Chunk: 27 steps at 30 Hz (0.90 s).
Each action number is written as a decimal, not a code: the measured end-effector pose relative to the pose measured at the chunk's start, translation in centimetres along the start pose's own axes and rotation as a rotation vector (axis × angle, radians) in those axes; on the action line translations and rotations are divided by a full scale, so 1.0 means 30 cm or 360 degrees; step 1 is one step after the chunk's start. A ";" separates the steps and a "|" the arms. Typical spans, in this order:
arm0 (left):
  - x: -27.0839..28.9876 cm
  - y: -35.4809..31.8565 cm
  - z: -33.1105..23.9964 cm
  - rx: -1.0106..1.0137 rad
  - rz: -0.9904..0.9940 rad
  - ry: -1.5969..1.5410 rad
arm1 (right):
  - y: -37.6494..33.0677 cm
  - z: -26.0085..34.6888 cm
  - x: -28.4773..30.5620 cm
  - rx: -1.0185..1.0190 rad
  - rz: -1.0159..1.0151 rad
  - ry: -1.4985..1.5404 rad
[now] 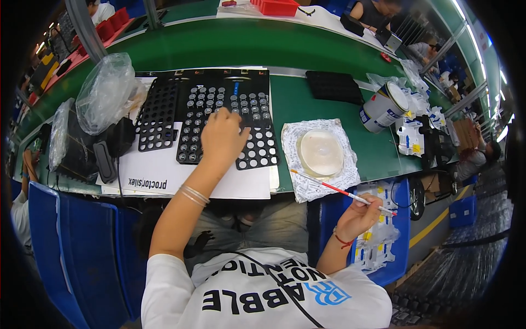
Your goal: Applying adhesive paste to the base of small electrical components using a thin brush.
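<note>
My left hand (222, 137) reaches over a black tray (189, 158) of small round parts, its fingers bent and its thumb standing apart. The fingertips rest near the tray's middle; I cannot see anything between them. The parts sit in rows; those at the near right (257, 148) look white on top, those further back grey and clear. In my right hand (359, 216) a thin red-and-white brush (337, 189) is pinched between thumb and fingers. Its tip points left, close to a round dish (321, 153) of pale material. The dish stands on a crumpled printed sheet (293, 186).
A second black perforated tray (157, 109) lies left, beside a clear plastic bag (107, 93). Behind the dish are a black foam piece (334, 86) and a tin (378, 112). A blue bin (402, 230) of white parts stands right. Other people work beyond the green bench (219, 52).
</note>
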State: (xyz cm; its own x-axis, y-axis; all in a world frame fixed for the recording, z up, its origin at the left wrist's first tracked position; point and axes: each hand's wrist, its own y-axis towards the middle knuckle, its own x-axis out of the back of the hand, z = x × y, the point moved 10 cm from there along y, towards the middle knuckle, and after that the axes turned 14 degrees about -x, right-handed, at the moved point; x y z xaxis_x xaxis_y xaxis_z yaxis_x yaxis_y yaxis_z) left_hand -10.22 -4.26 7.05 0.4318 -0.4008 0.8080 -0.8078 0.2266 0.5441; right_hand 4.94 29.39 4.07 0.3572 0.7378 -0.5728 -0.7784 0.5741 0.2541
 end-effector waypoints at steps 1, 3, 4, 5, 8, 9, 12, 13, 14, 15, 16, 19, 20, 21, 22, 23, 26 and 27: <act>-0.023 0.015 -0.015 -0.0023 0.0021 0.0026 | 0.000 0.002 0.000 0.0005 0.0004 -0.0004; -0.060 0.040 -0.031 -0.0041 0.0062 0.0117 | -0.001 0.009 0.006 0.0029 -0.0012 -0.0019; -0.078 0.054 -0.042 -0.0073 0.0083 0.0136 | 0.000 0.011 0.006 0.0038 -0.0014 -0.0022; -0.094 0.065 -0.045 -0.0050 0.0147 0.0139 | 0.000 0.014 0.021 0.0051 -0.0100 -0.0061; -0.122 0.081 -0.042 -0.0012 0.0116 0.0137 | 0.001 0.029 0.053 0.0099 -0.0209 -0.0146; -0.126 0.082 -0.036 0.0006 0.0124 0.0115 | 0.003 0.037 0.056 0.0126 -0.0221 -0.0186; -0.133 0.088 -0.026 0.0058 0.0128 0.0040 | 0.014 0.059 0.061 0.0209 -0.0212 -0.0296; -0.135 0.090 -0.022 0.0069 0.0130 0.0019 | 0.017 0.065 0.068 0.0244 -0.0228 -0.0341; -0.118 0.091 -0.027 0.0042 0.0020 -0.0017 | 0.018 0.075 0.065 0.0306 -0.0280 -0.0427; -0.103 0.088 -0.031 0.0032 -0.0018 -0.0053 | 0.014 0.087 0.063 0.0368 -0.0330 -0.0512; -0.077 0.089 -0.041 0.0020 -0.0060 -0.0094 | 0.016 0.091 0.071 0.0405 -0.0301 -0.0624; -0.012 0.067 -0.092 -0.0065 -0.0111 -0.0432 | 0.012 0.110 0.060 0.0539 -0.0314 -0.0929; 0.009 0.053 -0.109 -0.0073 -0.0102 -0.0583 | 0.009 0.111 0.052 0.0562 -0.0282 -0.0933; 0.049 0.040 -0.137 -0.0123 -0.0153 -0.0674 | 0.009 0.110 0.040 0.0585 -0.0261 -0.0995; 0.081 0.015 -0.147 -0.0148 -0.0199 -0.0697 | 0.007 0.111 0.025 0.0606 -0.0232 -0.1053; 0.104 -0.013 -0.151 -0.0168 -0.0244 -0.0718 | 0.002 0.109 0.018 0.0631 -0.0207 -0.1103; 0.159 -0.090 -0.159 -0.0195 -0.0357 -0.0785 | -0.002 0.108 -0.003 0.0594 -0.0175 -0.1039; 0.151 -0.116 -0.147 -0.0128 -0.0315 -0.0830 | 0.000 0.106 -0.001 0.0593 -0.0176 -0.1043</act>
State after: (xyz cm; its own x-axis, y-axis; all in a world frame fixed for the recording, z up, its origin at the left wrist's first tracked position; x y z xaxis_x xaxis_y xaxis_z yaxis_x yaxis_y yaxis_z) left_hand -3.68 -2.94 9.83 0.3002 -0.8235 0.4814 -0.6897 0.1612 0.7059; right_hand 6.56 30.50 6.56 0.7470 0.6621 -0.0599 -0.5360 0.6531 0.5349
